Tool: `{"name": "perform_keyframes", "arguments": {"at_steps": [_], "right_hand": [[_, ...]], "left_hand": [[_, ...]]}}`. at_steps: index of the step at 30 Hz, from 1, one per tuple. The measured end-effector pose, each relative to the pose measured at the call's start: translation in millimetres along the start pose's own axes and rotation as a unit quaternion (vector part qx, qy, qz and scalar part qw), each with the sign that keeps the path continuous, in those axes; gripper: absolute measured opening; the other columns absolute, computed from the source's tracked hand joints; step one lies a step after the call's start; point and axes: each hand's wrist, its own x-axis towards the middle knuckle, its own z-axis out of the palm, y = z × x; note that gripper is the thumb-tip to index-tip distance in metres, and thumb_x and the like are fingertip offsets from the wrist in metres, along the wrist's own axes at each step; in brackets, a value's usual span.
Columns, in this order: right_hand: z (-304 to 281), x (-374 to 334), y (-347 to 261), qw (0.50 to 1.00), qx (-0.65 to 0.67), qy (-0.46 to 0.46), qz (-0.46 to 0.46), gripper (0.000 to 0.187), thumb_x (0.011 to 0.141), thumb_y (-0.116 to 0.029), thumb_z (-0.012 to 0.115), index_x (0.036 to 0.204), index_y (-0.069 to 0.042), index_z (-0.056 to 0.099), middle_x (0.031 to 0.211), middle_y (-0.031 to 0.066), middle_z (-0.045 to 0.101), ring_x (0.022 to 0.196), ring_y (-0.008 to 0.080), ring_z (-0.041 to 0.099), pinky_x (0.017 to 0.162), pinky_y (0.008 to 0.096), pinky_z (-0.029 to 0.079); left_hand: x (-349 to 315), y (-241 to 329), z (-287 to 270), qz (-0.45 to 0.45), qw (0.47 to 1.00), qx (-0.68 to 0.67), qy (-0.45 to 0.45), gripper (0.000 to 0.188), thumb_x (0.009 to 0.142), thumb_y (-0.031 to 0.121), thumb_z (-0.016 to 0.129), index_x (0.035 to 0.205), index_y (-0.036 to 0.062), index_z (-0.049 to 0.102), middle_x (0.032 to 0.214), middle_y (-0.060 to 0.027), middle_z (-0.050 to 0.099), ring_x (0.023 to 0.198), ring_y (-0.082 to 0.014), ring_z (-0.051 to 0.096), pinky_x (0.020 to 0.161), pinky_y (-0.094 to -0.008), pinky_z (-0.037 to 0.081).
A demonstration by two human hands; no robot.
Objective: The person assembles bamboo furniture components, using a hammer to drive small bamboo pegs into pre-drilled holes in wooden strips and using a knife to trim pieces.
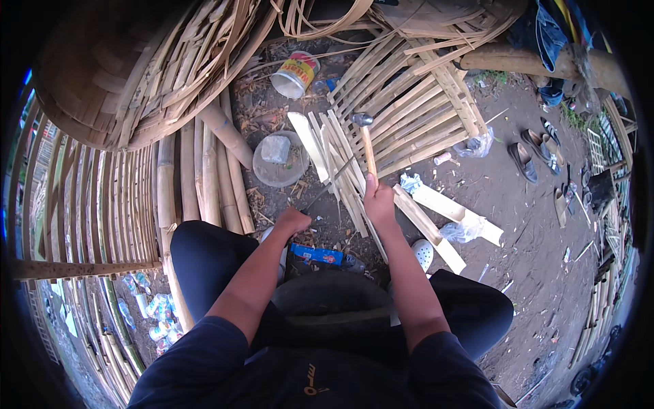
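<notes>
My right hand (379, 198) is wrapped round the wooden handle of a hammer (368, 146), whose metal head points away from me. Closed on the near end of a long, thin, dark blade that looks like a knife (328, 187) is my left hand (293, 221). That blade slants away to the right, and its far end reaches over a bundle of split bamboo strips (349, 187) on the ground. The knife's handle is hidden in my fist. The hammer head is raised above the strips, apart from the blade.
A bamboo slat panel (409, 112) lies beyond the strips. To the left are a round slab (274, 178) with a stone block (275, 149), bamboo poles (208, 170) and a tin can (294, 75). Halved bamboo pieces (426, 228) and sandals (523, 162) lie to the right.
</notes>
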Motion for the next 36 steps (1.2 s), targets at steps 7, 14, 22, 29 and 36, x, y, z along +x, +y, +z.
{"name": "perform_keyframes", "arguments": {"at_steps": [7, 14, 22, 29, 36], "right_hand": [[16.6, -19.0, 75.8, 0.975, -0.162, -0.091, 0.121, 0.065, 0.093, -0.053, 0.044, 0.084, 0.008, 0.067, 0.08, 0.0333, 0.062, 0.084, 0.0475, 0.063, 0.082, 0.0495, 0.049], [6.1, -12.3, -5.8, 0.998, 0.039, -0.024, 0.035, 0.064, 0.093, -0.052, 0.045, 0.083, 0.008, 0.066, 0.079, 0.0304, 0.064, 0.085, 0.0448, 0.065, 0.08, 0.0488, 0.05], [41.8, -23.5, 46.0, 0.99, -0.093, -0.05, 0.089, 0.061, 0.095, -0.047, 0.046, 0.076, 0.009, 0.063, 0.07, 0.0312, 0.06, 0.075, 0.0448, 0.064, 0.07, 0.048, 0.05], [30.2, -16.5, 13.8, 0.997, 0.06, 0.025, -0.048, 0.052, 0.096, -0.037, 0.049, 0.075, 0.008, 0.063, 0.063, 0.031, 0.056, 0.064, 0.0467, 0.061, 0.06, 0.0481, 0.048], [57.0, -32.9, 72.2, 0.988, -0.068, -0.094, 0.097, 0.067, 0.095, -0.053, 0.041, 0.076, 0.006, 0.065, 0.062, 0.0247, 0.06, 0.064, 0.0418, 0.063, 0.072, 0.0441, 0.051]], "left_hand": [[-12.8, 8.6, 3.1, 0.021, 0.996, 0.087, 0.02, 0.022, 0.068, 0.02, 0.06, 0.06, 0.0002, 0.065, 0.058, -0.0166, 0.064, 0.053, -0.0255, 0.064, 0.055, -0.0356, 0.051], [13.9, -24.0, 7.8, 0.021, 0.998, -0.052, -0.012, 0.02, 0.068, 0.016, 0.06, 0.061, -0.0023, 0.064, 0.055, -0.0139, 0.061, 0.046, -0.0225, 0.06, 0.047, -0.0358, 0.047], [-4.9, -6.0, 4.1, 0.03, 0.999, 0.023, 0.009, 0.013, 0.064, 0.009, 0.059, 0.059, -0.003, 0.062, 0.054, -0.0138, 0.06, 0.047, -0.0223, 0.059, 0.045, -0.0366, 0.044], [21.8, -33.2, 17.5, -0.011, 0.991, -0.126, -0.032, 0.011, 0.065, 0.0, 0.06, 0.054, -0.0021, 0.057, 0.049, -0.0118, 0.052, 0.037, -0.02, 0.048, 0.035, -0.0349, 0.034], [28.7, -34.3, 15.5, -0.005, 1.0, 0.018, -0.014, 0.01, 0.063, 0.007, 0.062, 0.063, -0.0014, 0.066, 0.059, -0.0154, 0.061, 0.047, -0.0242, 0.059, 0.046, -0.0366, 0.045]]}}
